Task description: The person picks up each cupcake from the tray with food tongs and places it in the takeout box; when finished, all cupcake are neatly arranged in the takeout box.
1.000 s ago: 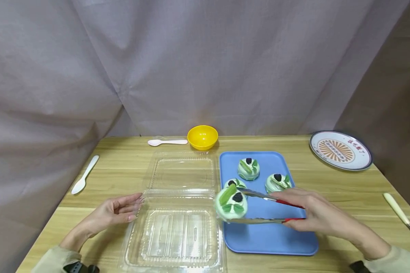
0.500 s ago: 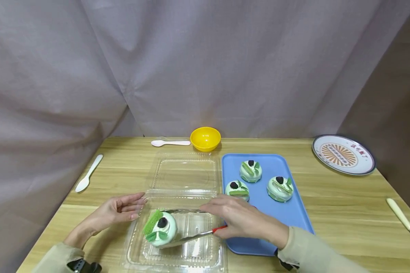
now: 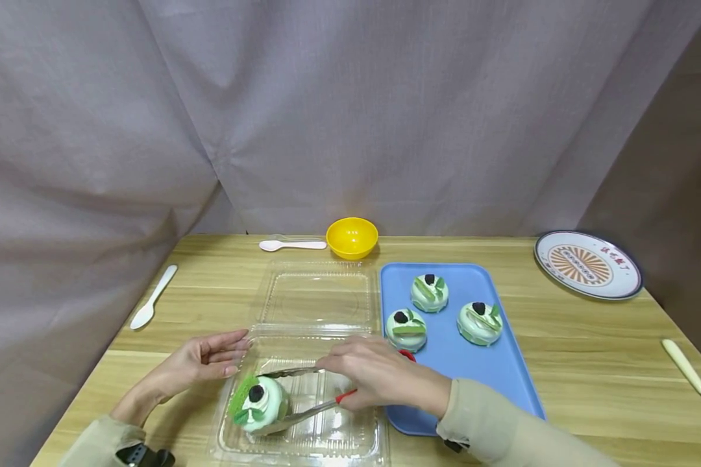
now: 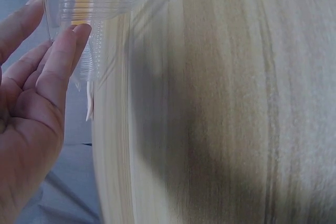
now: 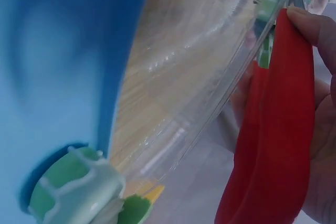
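Observation:
My right hand (image 3: 380,373) grips red-handled tongs (image 5: 283,124), whose metal arms lie either side of a pale green cake (image 3: 271,402). A dark berry and green leaves top this cake, which sits at the left side of the clear plastic container's base (image 3: 327,447). My left hand (image 3: 193,366) is at the container's left edge, fingers fairly straight; in the left wrist view its fingertips (image 4: 81,32) are right at the clear wall. Several similar cakes remain apart on a blue tray (image 3: 450,395), one of them a green cake (image 5: 79,187) in the right wrist view.
The container's open lid (image 3: 315,295) lies flat behind its base. A yellow bowl (image 3: 352,239) and a pink spoon (image 3: 292,245) are at the back. Left is a white spoon (image 3: 154,298). A patterned plate (image 3: 587,266) and a cream-handled utensil (image 3: 683,366) lie to the right.
My right hand has carried the cake in the tongs leftward from over the tray into the container, then lower at its left side. The left hand has stayed at the container's edge.

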Demonstrator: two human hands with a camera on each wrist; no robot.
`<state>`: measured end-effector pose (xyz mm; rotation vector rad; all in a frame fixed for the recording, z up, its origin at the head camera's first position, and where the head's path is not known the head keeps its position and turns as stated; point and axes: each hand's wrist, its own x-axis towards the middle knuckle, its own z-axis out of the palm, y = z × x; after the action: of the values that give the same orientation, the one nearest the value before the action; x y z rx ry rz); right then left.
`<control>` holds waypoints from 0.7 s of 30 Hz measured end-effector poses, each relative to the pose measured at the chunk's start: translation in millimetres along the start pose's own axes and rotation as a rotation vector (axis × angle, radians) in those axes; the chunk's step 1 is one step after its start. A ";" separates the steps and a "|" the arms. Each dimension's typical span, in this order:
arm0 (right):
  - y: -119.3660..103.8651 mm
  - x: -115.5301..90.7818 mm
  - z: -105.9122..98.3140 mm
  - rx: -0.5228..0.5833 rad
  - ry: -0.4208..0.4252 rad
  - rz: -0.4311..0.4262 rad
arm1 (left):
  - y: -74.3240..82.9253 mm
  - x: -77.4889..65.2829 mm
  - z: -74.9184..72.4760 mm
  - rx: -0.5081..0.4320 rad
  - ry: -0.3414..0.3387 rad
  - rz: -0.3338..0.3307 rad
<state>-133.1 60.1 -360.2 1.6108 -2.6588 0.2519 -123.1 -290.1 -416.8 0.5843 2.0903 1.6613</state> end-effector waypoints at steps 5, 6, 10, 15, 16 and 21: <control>-3.3 6.8 2.0 0.023 -0.034 0.006 | -1.4 0.5 0.3 0.004 0.000 0.003; -3.9 7.7 2.5 0.028 -0.046 0.009 | -1.4 0.5 0.4 0.006 -0.001 0.003; -5.0 10.1 4.4 0.042 -0.090 0.026 | -1.5 0.1 0.9 0.007 -0.001 0.004; -5.4 11.3 5.8 0.031 -0.092 0.028 | 0.9 -1.6 1.3 0.004 0.007 0.004; -5.5 11.5 6.0 0.030 -0.092 0.030 | 1.6 -1.8 1.4 0.003 0.010 0.002; -5.8 12.4 6.1 0.032 -0.109 0.043 | 4.0 -2.9 1.7 -0.007 0.005 0.012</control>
<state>-133.4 45.6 -364.3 1.6236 -2.7857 0.2146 -119.4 -289.6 -413.1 0.5918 2.0877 1.6771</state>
